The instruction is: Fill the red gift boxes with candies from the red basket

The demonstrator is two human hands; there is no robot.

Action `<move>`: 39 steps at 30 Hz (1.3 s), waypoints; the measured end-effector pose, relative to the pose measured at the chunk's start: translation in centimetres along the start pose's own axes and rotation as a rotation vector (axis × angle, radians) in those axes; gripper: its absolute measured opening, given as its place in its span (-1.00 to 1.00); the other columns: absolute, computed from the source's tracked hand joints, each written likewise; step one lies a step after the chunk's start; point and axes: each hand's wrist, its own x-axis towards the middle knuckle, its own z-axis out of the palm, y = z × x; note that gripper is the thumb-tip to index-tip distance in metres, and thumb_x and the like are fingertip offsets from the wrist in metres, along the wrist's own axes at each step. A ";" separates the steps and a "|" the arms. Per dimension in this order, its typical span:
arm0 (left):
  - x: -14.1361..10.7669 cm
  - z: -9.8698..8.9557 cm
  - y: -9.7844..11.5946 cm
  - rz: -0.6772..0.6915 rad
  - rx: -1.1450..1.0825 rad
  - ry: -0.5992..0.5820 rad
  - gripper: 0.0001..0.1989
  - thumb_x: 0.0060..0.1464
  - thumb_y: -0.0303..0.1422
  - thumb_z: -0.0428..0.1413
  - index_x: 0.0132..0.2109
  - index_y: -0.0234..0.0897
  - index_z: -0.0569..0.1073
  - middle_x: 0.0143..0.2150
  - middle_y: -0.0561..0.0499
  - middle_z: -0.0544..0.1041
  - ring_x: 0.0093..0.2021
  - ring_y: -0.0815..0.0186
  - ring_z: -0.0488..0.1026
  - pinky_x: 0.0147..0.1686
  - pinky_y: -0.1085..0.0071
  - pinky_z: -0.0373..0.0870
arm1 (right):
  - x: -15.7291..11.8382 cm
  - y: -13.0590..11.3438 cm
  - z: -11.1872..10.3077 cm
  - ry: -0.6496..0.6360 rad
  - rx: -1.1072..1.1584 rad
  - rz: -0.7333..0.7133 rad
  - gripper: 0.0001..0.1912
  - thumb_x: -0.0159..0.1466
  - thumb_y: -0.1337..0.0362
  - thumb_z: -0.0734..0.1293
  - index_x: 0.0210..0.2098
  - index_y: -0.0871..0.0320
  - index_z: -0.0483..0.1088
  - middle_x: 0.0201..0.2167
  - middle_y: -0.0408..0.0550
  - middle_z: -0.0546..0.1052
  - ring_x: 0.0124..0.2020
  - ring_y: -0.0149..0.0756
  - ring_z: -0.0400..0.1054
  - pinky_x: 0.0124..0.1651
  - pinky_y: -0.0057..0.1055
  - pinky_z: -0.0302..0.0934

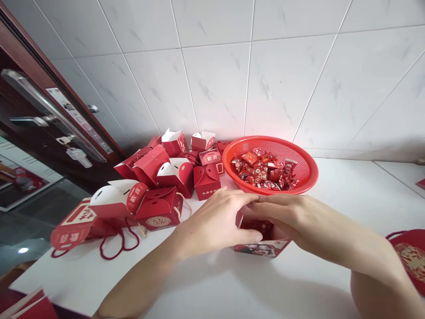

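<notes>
A small red paper candy box (262, 249) with a printed picture on its front stands on the white table before me. Its top is open, and red-wrapped candies show in the shadow inside. My left hand (215, 220) grips the box from the left, thumb over the near rim and fingers at the far side. My right hand (292, 217) reaches over from the right, its fingers pressed together at the box's far upper edge. Both hands' fingertips meet there and hide that edge. Just behind stands a red plastic basket (307, 177) holding many wrapped candies (260, 173).
Several red boxes (207, 181) crowd the table (199, 283) at the left and back, some with open flaps or rope handles. A round red item (410, 257) lies at the right edge. Behind is a tiled wall (215, 84); a door with keys (78, 155) is at left.
</notes>
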 end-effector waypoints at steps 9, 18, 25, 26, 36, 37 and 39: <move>-1.9 0.6 1.7 0.076 0.217 -0.007 -0.44 0.13 -0.23 0.31 0.26 -0.08 0.44 0.22 -0.06 0.55 0.20 0.00 0.47 0.08 0.16 0.47 | -3.5 0.7 -4.2 -0.016 -0.165 -0.006 -0.73 0.31 0.25 0.43 0.00 -0.06 0.60 -0.17 -0.06 0.70 -0.31 -0.11 0.63 -0.31 -0.28 0.52; -3.5 2.5 3.4 0.125 0.447 0.005 -0.32 0.11 -0.25 0.35 0.31 -0.27 0.33 0.04 -0.17 0.58 0.04 -0.01 0.52 0.08 0.06 0.48 | -6.6 1.7 -1.0 -0.143 -0.193 0.093 -0.16 0.13 0.08 0.59 0.36 -0.17 0.32 0.30 0.09 0.46 0.01 0.14 0.59 -0.16 -0.16 0.58; -2.8 1.8 3.4 0.153 0.409 -0.017 -0.45 0.18 -0.32 0.28 0.27 -0.19 0.36 -0.03 -0.10 0.54 0.00 0.04 0.51 0.04 0.09 0.47 | -6.2 1.0 2.4 0.007 -0.076 0.076 -0.71 0.36 0.26 0.40 0.07 -0.01 0.50 0.03 0.07 0.61 0.04 -0.05 0.55 0.00 -0.22 0.50; -2.8 1.7 3.3 0.160 0.398 -0.027 -0.49 0.20 -0.33 0.26 0.26 -0.18 0.37 -0.03 -0.08 0.54 -0.02 0.06 0.51 0.02 0.10 0.47 | -6.2 1.0 2.7 0.019 -0.065 0.068 -0.77 0.37 0.27 0.39 0.02 0.01 0.51 -0.02 0.07 0.62 -0.01 -0.07 0.56 -0.03 -0.23 0.50; -1.7 -0.4 1.9 0.085 0.237 -0.067 -0.59 0.28 -0.20 0.19 0.23 -0.12 0.47 0.08 -0.06 0.55 0.05 0.12 0.54 -0.02 0.26 0.52 | -6.1 2.0 4.1 0.112 0.027 0.109 -0.85 0.41 0.22 0.35 -0.04 0.05 0.48 -0.19 0.01 0.64 -0.23 -0.19 0.58 -0.22 -0.33 0.49; -1.8 -0.8 1.8 0.108 0.212 -0.084 -0.58 0.27 -0.19 0.20 0.24 -0.10 0.47 0.11 -0.05 0.55 0.05 0.14 0.55 -0.02 0.28 0.53 | -6.2 2.0 4.1 0.146 0.001 0.079 -0.85 0.42 0.24 0.34 -0.03 0.05 0.48 -0.18 0.02 0.65 -0.22 -0.18 0.58 -0.21 -0.32 0.50; -2.2 -1.8 1.7 0.188 0.153 -0.075 -0.55 0.25 -0.20 0.23 0.25 -0.08 0.47 0.15 -0.06 0.55 0.06 0.17 0.56 0.02 0.32 0.53 | -6.4 1.8 3.9 0.253 -0.085 0.000 -0.81 0.42 0.32 0.33 0.01 0.06 0.46 -0.14 0.06 0.66 -0.18 -0.17 0.59 -0.18 -0.31 0.50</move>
